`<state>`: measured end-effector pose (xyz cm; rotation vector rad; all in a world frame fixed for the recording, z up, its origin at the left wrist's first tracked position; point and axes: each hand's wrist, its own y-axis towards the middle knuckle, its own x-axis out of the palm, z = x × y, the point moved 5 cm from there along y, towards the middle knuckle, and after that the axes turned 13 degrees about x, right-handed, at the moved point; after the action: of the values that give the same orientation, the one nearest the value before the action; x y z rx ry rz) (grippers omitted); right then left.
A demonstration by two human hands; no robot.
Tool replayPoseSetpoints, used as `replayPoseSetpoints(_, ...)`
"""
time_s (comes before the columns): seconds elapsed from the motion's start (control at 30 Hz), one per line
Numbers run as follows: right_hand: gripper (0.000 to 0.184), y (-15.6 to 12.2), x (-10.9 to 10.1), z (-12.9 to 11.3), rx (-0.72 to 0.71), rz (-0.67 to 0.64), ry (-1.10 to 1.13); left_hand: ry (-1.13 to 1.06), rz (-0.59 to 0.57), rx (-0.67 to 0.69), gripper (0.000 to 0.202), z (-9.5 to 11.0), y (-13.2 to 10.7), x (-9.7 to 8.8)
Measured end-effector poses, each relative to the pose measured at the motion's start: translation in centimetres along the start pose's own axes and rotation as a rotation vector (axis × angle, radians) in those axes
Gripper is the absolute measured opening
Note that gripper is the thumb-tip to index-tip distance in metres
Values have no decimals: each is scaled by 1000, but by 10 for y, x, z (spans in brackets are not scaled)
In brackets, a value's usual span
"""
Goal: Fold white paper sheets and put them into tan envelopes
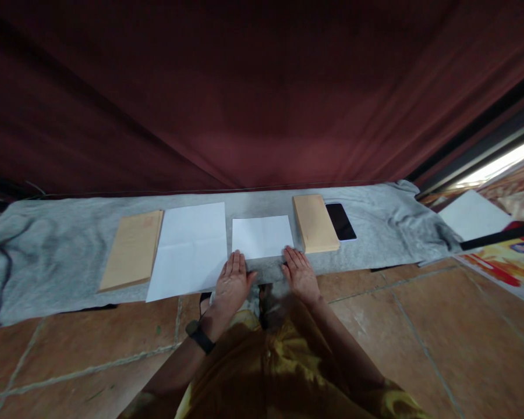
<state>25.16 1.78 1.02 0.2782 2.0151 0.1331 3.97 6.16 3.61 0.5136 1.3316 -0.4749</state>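
A small folded white paper (pixel 262 235) lies on the grey cloth (pixel 61 244) in front of me. My left hand (pixel 231 284) rests flat, fingers stretched out, at the paper's near left corner and over the edge of a larger white sheet (pixel 187 250). My right hand (pixel 300 273) lies flat with fingers together at the folded paper's near right corner. Neither hand holds anything. A dark band is on my left wrist.
A brown envelope (pixel 133 250) lies left of the large sheet. A stack of brown envelopes (pixel 315 223) and a black phone (pixel 340 221) lie to the right. A maroon curtain (pixel 244 93) hangs behind. Tiled floor (pixel 419 326) is in front; more paper (pixel 474 215) sits far right.
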Motion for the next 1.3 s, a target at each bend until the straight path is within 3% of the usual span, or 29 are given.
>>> replayPoseSetpoints(0.27, 52, -6, -2, 6, 31, 34, -44, 41, -88, -38, 47, -10, 10, -10)
replayPoseSetpoints(0.47, 51, -7, -2, 7, 39, 48, -40, 77, -33, -47, 36, -15, 23, -25)
replayPoseSetpoints(0.73, 49, -6, 0, 9, 31, 38, -12, -50, 66, 69, 49, -43, 79, -17)
replayPoseSetpoints(1.0, 48, -6, -4, 7, 32, 56, 28, -40, -92, 87, 49, -57, 145, -16)
replayPoseSetpoints(1.3, 47, -5, -6, 7, 25, 54, 37, -54, -149, 19, 37, -61, 168, -27)
